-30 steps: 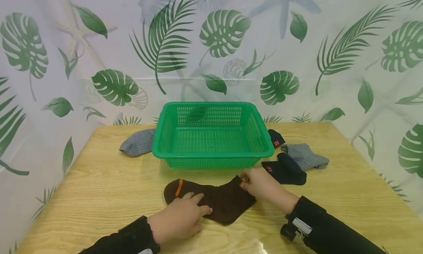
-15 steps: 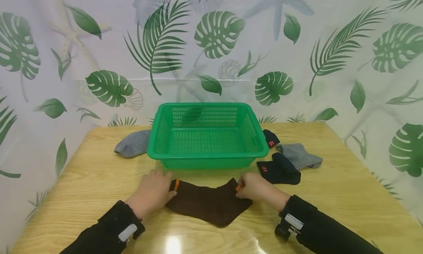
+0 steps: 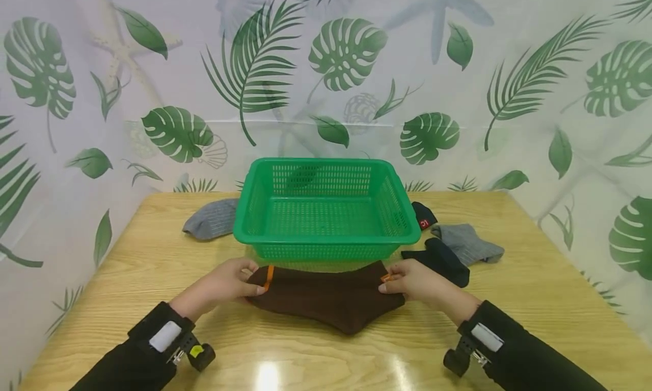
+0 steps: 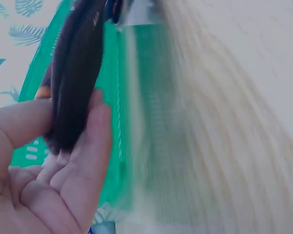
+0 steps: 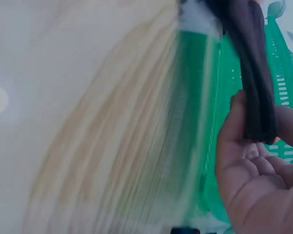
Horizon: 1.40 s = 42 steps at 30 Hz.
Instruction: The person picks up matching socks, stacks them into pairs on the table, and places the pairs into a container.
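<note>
Leaf-printed white sheeting (image 3: 369, 133) closes off the far side and both flanks of a light wood-grain table (image 3: 137, 283). On the far part of the table stands a green perforated basket (image 3: 326, 240), upright, its long side facing near. One brown sock (image 3: 326, 297) is stretched left to right just on the near side of the basket, heel pointing near. Left hand (image 3: 229, 280): thumb and fingers pinch the sock's left end, beside an orange band. Right hand (image 3: 420, 283): thumb and fingers pinch the right end — the cuff — at a small orange mark. Both grips are confirmed in the wrist views, though the tabletop there is blurred; whether the sock's lowest edge touches the table cannot be determined. Left of the basket lies a grey sock (image 3: 210, 220), partly hidden by it. Right of the basket are a black sock (image 3: 424, 214) with a red mark, a second grey sock (image 3: 471, 245) and, nearer the right hand, a folded black sock (image 3: 442, 262).
</note>
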Motion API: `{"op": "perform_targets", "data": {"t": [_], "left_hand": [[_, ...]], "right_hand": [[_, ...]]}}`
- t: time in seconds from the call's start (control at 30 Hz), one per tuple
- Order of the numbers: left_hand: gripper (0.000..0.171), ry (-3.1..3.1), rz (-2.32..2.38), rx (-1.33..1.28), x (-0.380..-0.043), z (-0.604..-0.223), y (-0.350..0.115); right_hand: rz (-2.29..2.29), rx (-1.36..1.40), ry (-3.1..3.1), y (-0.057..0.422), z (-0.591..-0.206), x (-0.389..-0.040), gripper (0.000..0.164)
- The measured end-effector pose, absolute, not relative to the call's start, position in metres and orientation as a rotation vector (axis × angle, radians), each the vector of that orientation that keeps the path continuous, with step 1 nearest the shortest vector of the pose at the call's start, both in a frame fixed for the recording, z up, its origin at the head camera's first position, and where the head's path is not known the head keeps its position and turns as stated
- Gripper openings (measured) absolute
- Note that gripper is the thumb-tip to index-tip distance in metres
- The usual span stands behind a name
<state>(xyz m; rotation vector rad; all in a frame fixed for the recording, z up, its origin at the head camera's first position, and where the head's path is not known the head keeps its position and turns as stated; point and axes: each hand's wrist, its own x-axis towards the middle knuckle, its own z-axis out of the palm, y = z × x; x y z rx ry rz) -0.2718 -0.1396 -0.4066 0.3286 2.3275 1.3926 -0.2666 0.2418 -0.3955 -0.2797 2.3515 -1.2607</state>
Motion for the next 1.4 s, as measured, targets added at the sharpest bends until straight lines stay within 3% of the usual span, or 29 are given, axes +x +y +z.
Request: {"op": "perform_targets", "data": {"t": [0.1,0.4,0.6,0.7,0.8,0.9,1.07,1.27,1.4], "left_hand": [[0.038,2.341,1.321,0.28,-0.272,-0.411,-0.139],[0.038,2.757,0.778,0.465,-0.269,-0.404,-0.117],[0.066,2.988,0.385,0.89,-0.243,-0.39,-0.093],[0.08,2.785,0.25,1.121,-0.228,-0.391,-0.077],[0.089,2.573,0.149,1.153,-0.218,-0.397,-0.066],[0.092,2.511,0.109,1.142,-0.216,-0.401,-0.064],[0.085,2.454,0.155,1.11,-0.218,-0.4,-0.067],[0.073,2.521,0.209,1.139,-0.222,-0.4,-0.065],[0.061,2.611,0.212,1.13,-0.225,-0.4,-0.06]], "right_hand": [[-1.068,-0.364,2.524,0.242,-0.401,-0.269,0.02],[-0.515,-0.439,2.938,0.222,-0.403,-0.261,0.035],[-0.238,-1.133,2.996,0.204,-0.387,-0.237,0.039],[-0.176,-1.363,2.745,0.194,-0.388,-0.223,0.052],[-0.125,-1.335,2.557,0.19,-0.393,-0.213,0.071],[-0.129,-1.267,2.507,0.191,-0.397,-0.211,0.075],[-0.246,-1.265,2.603,0.191,-0.401,-0.219,0.05],[-0.255,-1.466,2.755,0.185,-0.405,-0.223,0.015],[-0.387,-1.505,2.717,0.186,-0.408,-0.226,0.006]]}}
